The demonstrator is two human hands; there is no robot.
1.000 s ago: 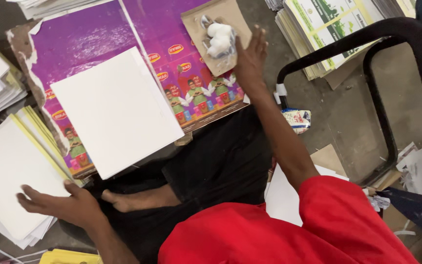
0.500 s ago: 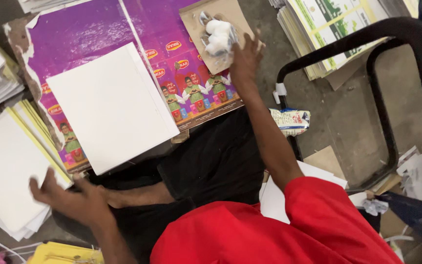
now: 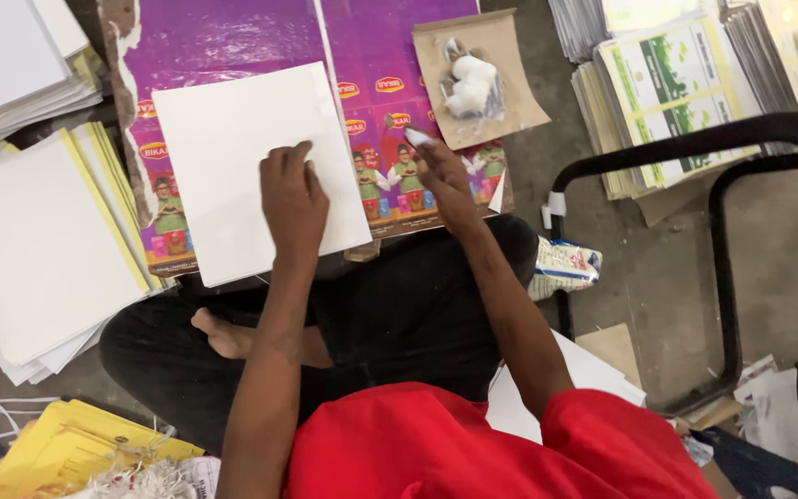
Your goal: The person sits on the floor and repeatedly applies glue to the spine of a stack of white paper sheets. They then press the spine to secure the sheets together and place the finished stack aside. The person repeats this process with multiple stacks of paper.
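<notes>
Square white card sheet point(image 3: 251, 166) lies flat on a purple printed sheet point(image 3: 223, 42) spread over the floor, tilted a little, its near edge just over the sitter's crossed legs. Left hand point(image 3: 294, 201) rests palm down on the sheet's lower right part, fingers spread lightly and flat, pressing rather than gripping.

Right hand point(image 3: 441, 176) sits just beside the sheet's right edge, over the picture strip of the purple sheet. Its fingers are curled closed around a small white lump point(image 3: 417, 137), which shows at the fingertips; what the lump is cannot be told.

Just beyond the right hand, a brown card scrap point(image 3: 510, 69) lies on the purple sheet, carrying a white wad point(image 3: 469, 85) with a glossy wet-looking patch around it.

Left of the card sheet, touching the purple sheet's edge, a stack of white boards with yellow edging point(image 3: 43, 249). Another white stack point(image 3: 11, 55) at the upper left corner.

Right side: piles of green-and-white printed sheets point(image 3: 676, 83) on the grey concrete floor point(image 3: 658, 268), well apart from the hands. A black metal tube frame point(image 3: 722, 240) stands between them and the person. A small printed packet point(image 3: 565, 265) lies by the frame's foot, near the right knee.

Near bottom left, yellow paper point(image 3: 66, 444). Person wears a red shirt point(image 3: 473, 444) and black trousers point(image 3: 399, 314); a bare foot point(image 3: 223, 334) shows under the left forearm.
</notes>
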